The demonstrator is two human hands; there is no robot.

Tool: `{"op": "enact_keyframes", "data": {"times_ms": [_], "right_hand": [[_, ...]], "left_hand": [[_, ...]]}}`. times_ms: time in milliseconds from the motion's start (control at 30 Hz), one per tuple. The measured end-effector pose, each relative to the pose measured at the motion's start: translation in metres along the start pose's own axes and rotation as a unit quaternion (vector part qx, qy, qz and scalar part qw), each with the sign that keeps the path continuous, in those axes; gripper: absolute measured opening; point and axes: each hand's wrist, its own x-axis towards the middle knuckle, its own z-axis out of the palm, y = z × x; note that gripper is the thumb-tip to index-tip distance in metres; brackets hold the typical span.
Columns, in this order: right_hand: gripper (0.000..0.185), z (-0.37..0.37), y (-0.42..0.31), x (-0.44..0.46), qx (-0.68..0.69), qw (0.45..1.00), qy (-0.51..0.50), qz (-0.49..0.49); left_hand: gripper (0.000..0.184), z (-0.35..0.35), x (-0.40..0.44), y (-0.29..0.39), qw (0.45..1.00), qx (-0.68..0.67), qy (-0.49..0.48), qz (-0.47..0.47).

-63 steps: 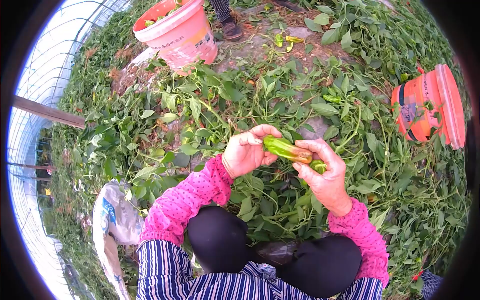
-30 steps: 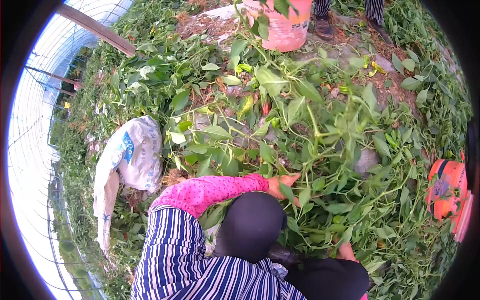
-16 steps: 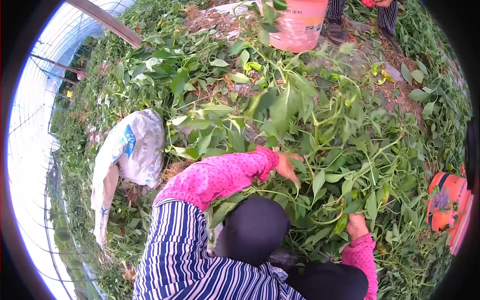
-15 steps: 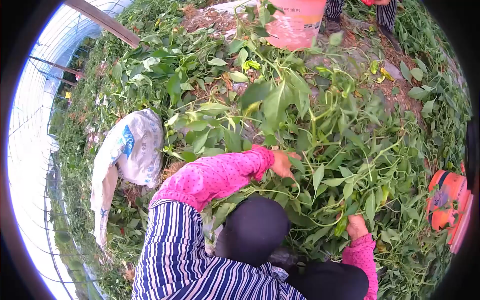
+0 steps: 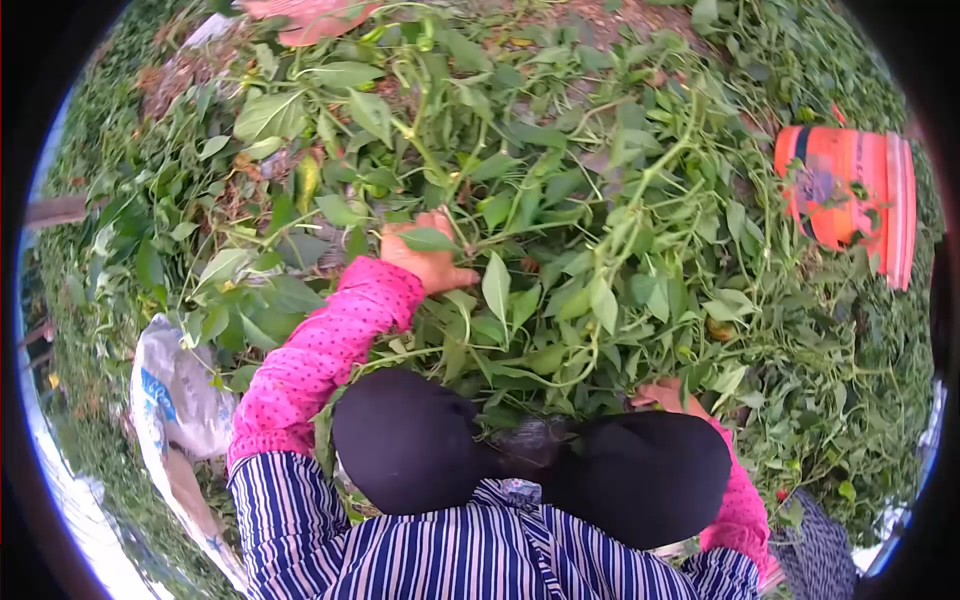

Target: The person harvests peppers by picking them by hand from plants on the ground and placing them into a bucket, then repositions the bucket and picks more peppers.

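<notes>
My left hand (image 5: 428,255) is in among the pepper plants (image 5: 520,220) ahead of my left knee, with its thumb stretched out beside a stem and a leaf lying over its fingers. What its fingers touch under the foliage is hidden. Just past my right knee, my right hand (image 5: 670,396) reaches into low leaves; its fingertips are partly covered and nothing can be made out in it. A yellow-green pepper (image 5: 308,183) hangs up and left of my left hand.
An orange bucket (image 5: 845,195) lies tipped on its side at the right. The base of a pink bucket (image 5: 310,18) shows at the top left. A white sack (image 5: 190,390) is at my left. Patterned cloth (image 5: 815,550) shows at the lower right.
The view has turned right, so the sack and the pink bucket sit further left. My right hand has drawn back towards my right knee, away from the green pepper it was beside.
</notes>
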Motion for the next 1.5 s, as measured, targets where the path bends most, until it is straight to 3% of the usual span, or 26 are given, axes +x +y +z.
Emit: {"op": "enact_keyframes", "data": {"times_ms": [67, 100, 133, 167, 233, 267, 300, 367, 433, 500, 567, 600, 633, 733, 767, 833, 867, 900, 967, 1033, 1100, 1133, 1167, 1233, 1333, 1500], "right_hand": [[0.032, 0.014, 0.006, 0.021, 0.179, 0.979, 0.023, 0.090], [0.033, 0.029, -0.002, 0.020, 0.233, 0.967, 0.057, 0.086], [0.036, 0.036, -0.010, 0.023, 0.284, 0.951, 0.088, 0.082], [0.036, 0.036, -0.005, 0.034, 0.292, 0.949, 0.091, 0.082], [0.039, 0.044, 0.009, 0.067, 0.454, 0.889, 0.063, -0.009], [0.038, 0.047, -0.006, 0.065, 0.444, 0.895, 0.049, -0.012], [0.038, 0.047, -0.023, 0.062, 0.433, 0.901, 0.036, -0.017], [0.040, 0.048, -0.047, 0.070, 0.441, 0.897, 0.007, -0.029], [0.035, 0.054, -0.076, 0.077, 0.401, 0.908, -0.054, -0.104], [0.016, 0.068, -0.112, 0.083, 0.394, 0.909, -0.091, -0.103], [0.014, 0.082, -0.145, 0.083, 0.356, 0.919, -0.124, -0.116], [0.017, 0.085, -0.159, 0.082, 0.343, 0.924, -0.132, -0.107], [0.020, 0.088, -0.172, 0.080, 0.329, 0.929, -0.141, -0.096], [0.021, 0.098, -0.212, 0.063, 0.291, 0.942, -0.140, -0.090], [0.022, 0.100, -0.224, 0.057, 0.280, 0.945, -0.145, -0.087], [0.020, 0.103, -0.244, 0.049, 0.264, 0.945, -0.166, -0.102], [0.021, 0.106, -0.251, 0.053, 0.252, 0.946, -0.173, -0.106], [0.021, 0.107, -0.257, 0.053, 0.250, 0.945, -0.176, -0.114], [0.022, 0.113, -0.270, 0.051, 0.230, 0.953, -0.170, -0.104], [0.023, 0.117, -0.267, 0.071, 0.265, 0.943, -0.173, -0.106], [0.022, 0.117, -0.267, 0.068, 0.282, 0.940, -0.156, -0.108], [0.021, 0.117, -0.268, 0.070, 0.286, 0.936, -0.177, -0.103], [0.018, 0.115, -0.268, 0.072, 0.284, 0.936, -0.182, -0.097], [0.016, 0.108, -0.270, 0.062, 0.260, 0.949, -0.159, -0.077], [0.015, 0.111, -0.268, 0.063, 0.222, 0.958, -0.148, -0.109], [0.017, 0.117, -0.269, 0.062, 0.209, 0.961, -0.140, -0.117]], "left_hand": [[0.104, -0.002, 0.017, -0.004, 0.992, -0.095, -0.074, -0.023], [0.108, -0.001, 0.024, -0.009, 0.976, -0.172, -0.132, -0.030], [0.107, 0.016, 0.034, -0.018, 0.937, -0.332, -0.104, 0.015], [0.094, 0.017, 0.034, -0.014, 0.867, -0.488, -0.102, -0.010], [0.088, 0.008, 0.024, -0.009, 0.740, -0.644, -0.177, -0.074], [0.087, -0.009, 0.010, 0.004, 0.718, -0.671, -0.181, -0.032], [0.090, 0.026, 0.023, -0.001, 0.724, -0.668, -0.170, -0.023], [0.099, 0.016, 0.004, 0.015, 0.753, -0.640, -0.152, 0.012], [0.120, 0.012, -0.009, 0.026, 0.788, -0.581, -0.198, 0.040], [0.128, 0.004, -0.025, 0.041, 0.845, -0.487, -0.212, 0.053], [0.135, 0.013, -0.030, 0.048, 0.856, -0.461, -0.219, 0.085], [0.133, 0.051, -0.020, 0.043, 0.827, -0.529, -0.140, 0.127], [0.123, 0.037, -0.019, 0.055, 0.819, -0.548, -0.093, 0.142], [0.099, 0.061, -0.005, 0.056, 0.869, -0.489, 0.029, 0.068], [0.093, 0.048, -0.002, 0.055, 0.855, -0.507, 0.027, 0.105], [0.090, 0.045, 0.008, 0.048, 0.812, -0.577, 0.042, 0.072], [0.086, 0.043, 0.012, 0.043, 0.822, -0.562, 0.051, 0.070], [0.086, 0.042, 0.016, 0.041, 0.824, -0.559, 0.058, 0.071], [0.104, 0.057, 0.029, 0.033, 0.853, -0.520, 0.023, -0.012], [0.101, 0.075, 0.037, 0.039, 0.916, -0.382, 0.098, -0.074], [0.102, 0.050, 0.037, 0.057, 0.946, -0.285, 0.025, -0.153], [0.101, 0.047, 0.037, 0.056, 0.935, -0.306, 0.063, -0.167], [0.100, 0.038, 0.027, 0.062, 0.949, -0.288, 0.045, -0.123], [0.100, 0.058, 0.028, 0.063, 0.930, -0.338, 0.072, -0.129], [0.103, 0.030, 0.002, 0.072, 0.915, -0.387, 0.042, -0.105], [0.107, 0.017, 0.011, 0.071, 0.936, -0.331, 0.034, -0.115]]}}
